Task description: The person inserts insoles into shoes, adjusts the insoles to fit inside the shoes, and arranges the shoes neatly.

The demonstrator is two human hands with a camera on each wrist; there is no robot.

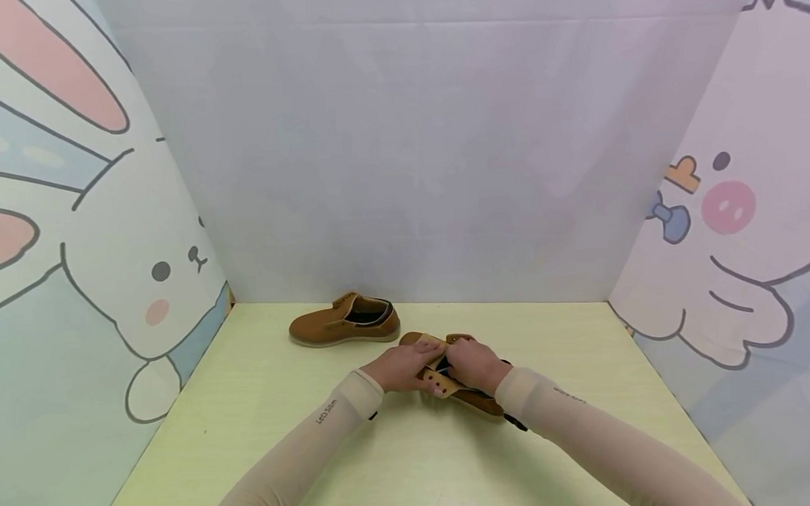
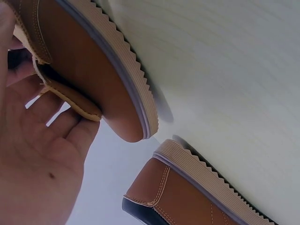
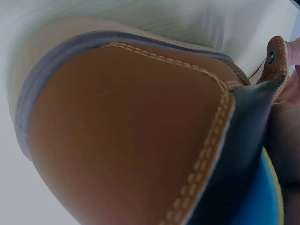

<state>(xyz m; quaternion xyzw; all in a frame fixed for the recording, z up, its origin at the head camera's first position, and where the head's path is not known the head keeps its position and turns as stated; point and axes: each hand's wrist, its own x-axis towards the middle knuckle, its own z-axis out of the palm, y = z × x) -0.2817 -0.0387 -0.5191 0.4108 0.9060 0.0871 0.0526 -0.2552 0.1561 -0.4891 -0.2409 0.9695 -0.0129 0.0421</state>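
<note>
A brown leather shoe (image 1: 479, 404) with a pale ridged sole sits under both hands, its toe towards the near right. My left hand (image 1: 404, 366) holds its tongue (image 2: 75, 101), bent outward from the opening, with the fingers curled behind it. Rows of eyelets show on a side flap (image 1: 443, 383) close to the left thumb. My right hand (image 1: 474, 364) reaches into the opening with bent fingers, beside the other eyelet flap (image 3: 275, 56). Its fingertips are hidden inside, so I cannot tell what they grasp. A blue insole (image 3: 260, 197) with a yellow edge shows within.
A second brown shoe (image 1: 340, 326) stands upright behind and to the left, toe pointing left, its heel close to the handled shoe. The pale yellow table (image 1: 285, 451) meets a grey back wall (image 1: 415, 171). Side panels with cartoon animals flank it.
</note>
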